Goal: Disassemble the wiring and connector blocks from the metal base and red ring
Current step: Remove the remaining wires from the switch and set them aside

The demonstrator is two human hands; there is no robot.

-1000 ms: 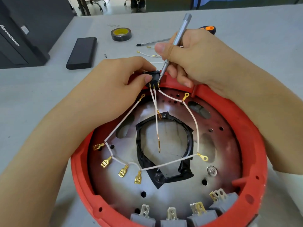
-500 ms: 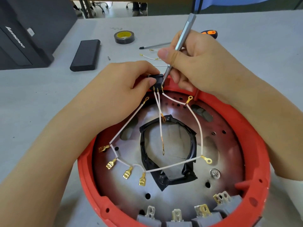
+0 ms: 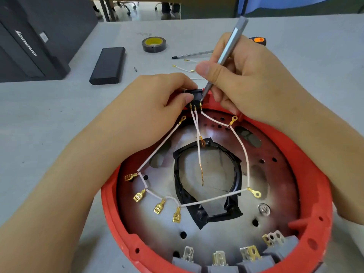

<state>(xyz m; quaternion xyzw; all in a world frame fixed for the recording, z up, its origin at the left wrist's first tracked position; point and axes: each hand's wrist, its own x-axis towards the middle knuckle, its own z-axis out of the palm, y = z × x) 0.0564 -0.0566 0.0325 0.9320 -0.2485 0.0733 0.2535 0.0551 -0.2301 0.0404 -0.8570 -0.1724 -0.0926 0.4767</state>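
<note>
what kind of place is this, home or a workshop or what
Probably an office or lab workbench rather than a home. A grey table carries tools: a roll of tape and a spare screwdriver. A black computer tower stands at the left, and office chair wheels show behind.

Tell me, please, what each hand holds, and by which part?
Left hand pinches the black switch block by its body; right hand grips the grey screwdriver mid-shaft.
</note>
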